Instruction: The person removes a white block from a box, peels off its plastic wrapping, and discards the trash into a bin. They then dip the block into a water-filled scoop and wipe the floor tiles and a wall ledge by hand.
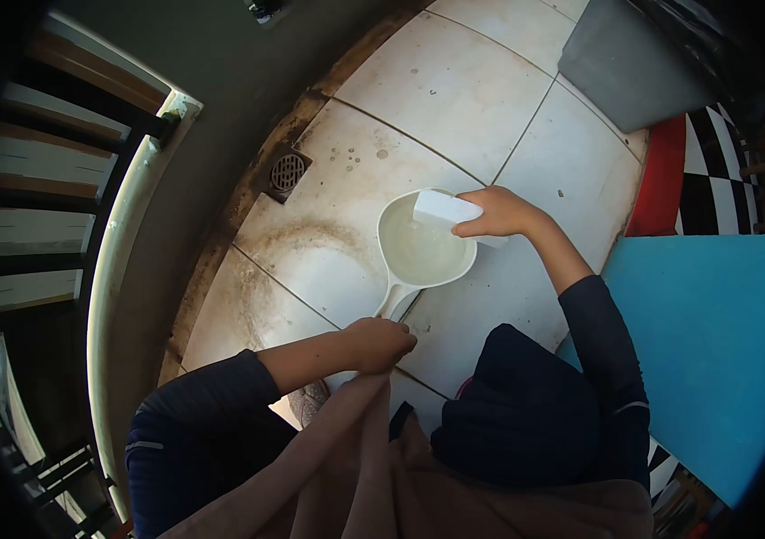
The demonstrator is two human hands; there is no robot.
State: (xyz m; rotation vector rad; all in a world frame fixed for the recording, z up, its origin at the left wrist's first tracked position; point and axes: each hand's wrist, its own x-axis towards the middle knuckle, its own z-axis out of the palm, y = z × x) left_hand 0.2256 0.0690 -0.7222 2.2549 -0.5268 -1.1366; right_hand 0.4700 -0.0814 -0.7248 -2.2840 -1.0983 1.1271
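Note:
A white long-handled water dipper [426, 242] holds cloudy-looking water, seen from above over the tiled floor. My left hand [377, 345] is closed around the end of its handle. A white, block-shaped sponge [441, 208] is gripped in my right hand [501, 214], with its left end over the water inside the dipper's rim. Part of the sponge is hidden behind my fingers, and I cannot tell whether it touches the water.
White floor tiles [418, 76] carry brown stains near the wall. A square floor drain [287, 172] lies at the wall's foot. Railing bars [59, 180] stand at left, a grey bin-like object [629, 72] at upper right, and a blue panel [706, 332] at right.

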